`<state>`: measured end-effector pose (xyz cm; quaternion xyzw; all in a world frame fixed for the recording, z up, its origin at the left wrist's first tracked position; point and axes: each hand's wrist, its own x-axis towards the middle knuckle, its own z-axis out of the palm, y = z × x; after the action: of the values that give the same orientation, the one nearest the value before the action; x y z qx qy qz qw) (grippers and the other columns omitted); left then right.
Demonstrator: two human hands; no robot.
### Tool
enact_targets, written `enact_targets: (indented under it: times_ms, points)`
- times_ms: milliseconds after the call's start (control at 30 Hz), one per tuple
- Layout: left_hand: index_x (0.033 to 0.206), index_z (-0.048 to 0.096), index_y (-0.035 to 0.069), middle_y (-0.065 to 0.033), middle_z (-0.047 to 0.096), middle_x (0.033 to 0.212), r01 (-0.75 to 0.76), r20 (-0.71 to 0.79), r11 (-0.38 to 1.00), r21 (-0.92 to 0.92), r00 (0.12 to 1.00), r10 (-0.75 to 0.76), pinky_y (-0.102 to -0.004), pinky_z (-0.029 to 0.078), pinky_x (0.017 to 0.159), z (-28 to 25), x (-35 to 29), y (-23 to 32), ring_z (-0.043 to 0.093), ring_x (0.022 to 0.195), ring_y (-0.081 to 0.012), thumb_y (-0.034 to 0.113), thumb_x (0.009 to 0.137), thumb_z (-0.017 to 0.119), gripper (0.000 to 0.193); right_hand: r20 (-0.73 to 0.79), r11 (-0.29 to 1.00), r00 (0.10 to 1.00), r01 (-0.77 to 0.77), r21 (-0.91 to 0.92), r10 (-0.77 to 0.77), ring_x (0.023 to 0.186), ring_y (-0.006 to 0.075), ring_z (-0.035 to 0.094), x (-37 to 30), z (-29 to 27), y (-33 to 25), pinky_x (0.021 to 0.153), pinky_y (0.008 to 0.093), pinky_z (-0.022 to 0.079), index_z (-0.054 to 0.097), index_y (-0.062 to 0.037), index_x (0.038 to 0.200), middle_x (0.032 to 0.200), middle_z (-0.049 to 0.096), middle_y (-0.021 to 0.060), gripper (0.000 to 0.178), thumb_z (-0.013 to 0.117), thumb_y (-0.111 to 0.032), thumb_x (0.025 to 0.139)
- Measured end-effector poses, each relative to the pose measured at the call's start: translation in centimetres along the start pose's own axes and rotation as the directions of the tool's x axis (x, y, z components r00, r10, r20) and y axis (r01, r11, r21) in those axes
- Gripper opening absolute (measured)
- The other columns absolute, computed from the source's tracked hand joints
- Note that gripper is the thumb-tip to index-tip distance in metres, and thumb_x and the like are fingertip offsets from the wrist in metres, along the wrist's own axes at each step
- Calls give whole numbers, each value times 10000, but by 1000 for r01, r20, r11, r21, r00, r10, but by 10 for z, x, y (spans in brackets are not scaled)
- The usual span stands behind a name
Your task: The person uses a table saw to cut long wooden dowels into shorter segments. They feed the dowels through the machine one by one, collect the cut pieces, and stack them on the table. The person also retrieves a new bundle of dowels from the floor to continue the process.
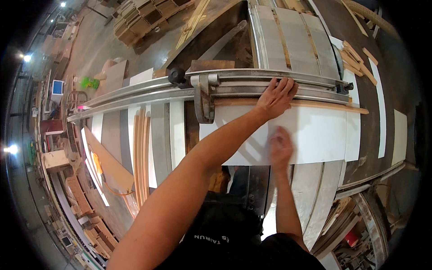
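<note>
My left hand [275, 98] reaches across to a long metal fence [243, 82], its fingers bent over the top rail. Its palm lies by a thin wooden strip [324, 106] that runs along the fence's near side. Below it, my right hand [281, 146] hovers over or touches a white board [315, 135]; I cannot tell which. That hand is smeared by motion, so its fingers do not show clearly. A grey metal clamp arm [205, 101] with a black knob [177, 76] sits on the fence, left of my left hand.
Short wooden pieces [353, 58] lie at the far right on a dark table [366, 121]. Long wooden strips [141, 148] stand at left. A grey machine table [294, 40] extends beyond the fence. Stacked boards [144, 20] are on the floor at the far left.
</note>
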<state>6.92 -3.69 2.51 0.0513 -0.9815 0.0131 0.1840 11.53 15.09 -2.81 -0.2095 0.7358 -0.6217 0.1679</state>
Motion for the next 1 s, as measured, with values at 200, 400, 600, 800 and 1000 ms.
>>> enact_targets:
  times_ms: [200, 400, 600, 800, 1000]
  points:
    - [1450, 439, 58, -135, 484, 1336, 79, 138, 988, -136, 989, -60, -476, 355, 1028, -4, 2, 1, 452, 1258, -302, 433, 780, 771, 836, -427, 918, 845, -169, 360, 323, 1248, 290, 563, 141, -110, -9, 949, 436, 521, 489, 22, 1407, 1356, 561, 164, 520, 624, -243, 980]
    - [1457, 430, 85, -142, 503, 1335, 89, 65, 972, -220, 995, -76, -485, 362, 1003, -6, 1, -1, 479, 1222, -316, 392, 765, 797, 841, -673, 976, 720, -28, 214, 169, 707, 225, 673, 196, -115, 43, 590, 345, 567, 538, 94, 1248, 914, 707, 177, 482, 649, -6, 790]
    - [1359, 494, 91, -113, 534, 1191, 239, 83, 941, -240, 971, -225, -471, 374, 924, -19, 4, 10, 514, 1116, -308, 354, 718, 845, 777, -676, 962, 686, -152, 228, 268, 707, 230, 678, 195, -96, 26, 545, 339, 566, 630, 118, 1078, 873, 694, 172, 234, 584, 13, 873]
    - [1325, 485, 41, -108, 511, 1141, 118, 71, 974, -193, 992, -107, -479, 367, 908, -17, 4, 4, 501, 1101, -291, 269, 726, 830, 728, -652, 977, 728, -179, 115, 210, 582, 200, 647, 189, -89, 22, 517, 333, 556, 657, 90, 827, 732, 673, 129, 142, 588, -17, 889]
    - [1313, 480, 28, -116, 514, 1157, 198, 120, 955, -220, 977, -175, -490, 361, 911, -22, 5, 10, 495, 1113, -296, 301, 735, 816, 723, -639, 964, 724, -233, 129, 260, 586, 186, 618, 179, -74, -3, 549, 344, 519, 669, 81, 795, 687, 657, 126, 158, 611, -45, 870]
